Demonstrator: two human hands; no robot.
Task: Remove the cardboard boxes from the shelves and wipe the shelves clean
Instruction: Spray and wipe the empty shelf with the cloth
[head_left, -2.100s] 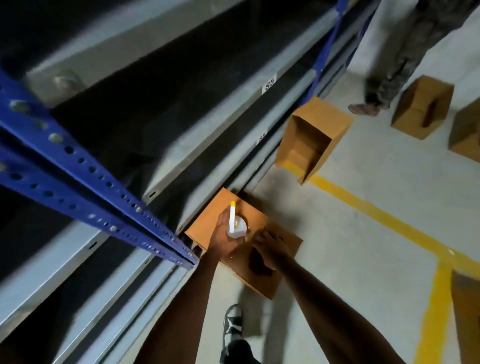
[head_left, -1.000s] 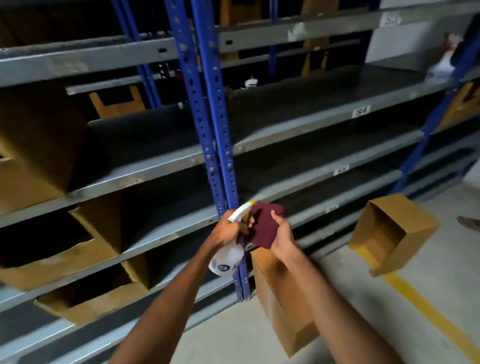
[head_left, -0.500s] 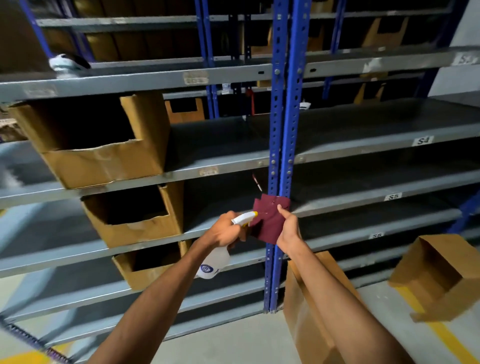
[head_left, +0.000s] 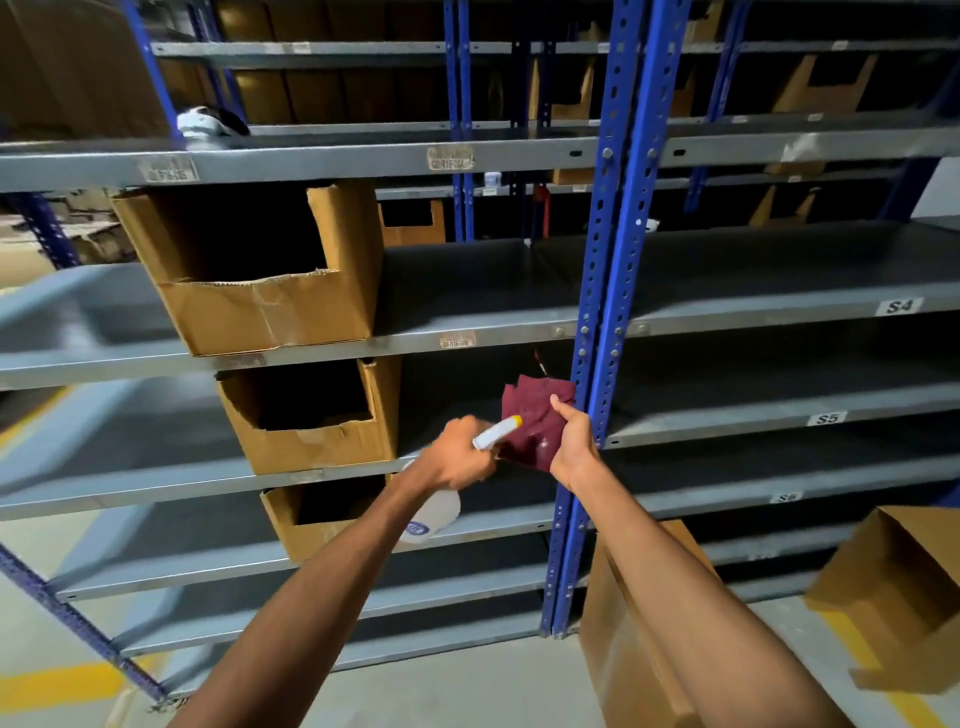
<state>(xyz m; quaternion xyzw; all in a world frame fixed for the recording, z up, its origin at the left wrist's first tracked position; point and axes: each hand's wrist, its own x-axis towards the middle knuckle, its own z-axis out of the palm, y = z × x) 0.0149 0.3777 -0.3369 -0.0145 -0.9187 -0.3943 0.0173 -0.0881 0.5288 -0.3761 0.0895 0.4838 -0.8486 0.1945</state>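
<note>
The left hand (head_left: 457, 460) grips a white spray bottle (head_left: 434, 512) and the right hand (head_left: 574, 444) pinches a maroon cloth (head_left: 535, 421) — wiping seems barely begun; three brown cardboard boxes (head_left: 265, 312) remain on the grey metal shelves (head_left: 753, 312).

We face a shelving rack (head_left: 467, 338) with an upright post (head_left: 613, 260) right of centre. Left of the post, three open boxes sit stacked by level: the top box (head_left: 260, 306) on the upper shelf, a middle box (head_left: 311, 441) on the shelf below, a lower box (head_left: 306, 525) under that. In front of the post, our left hand (head_left: 457, 462) holds a spray bottle (head_left: 431, 514) just left of the cloth (head_left: 535, 426) in our right hand (head_left: 574, 447). On the floor stand a box (head_left: 623, 649) by the post's foot and another box (head_left: 893, 597) to its right.
</note>
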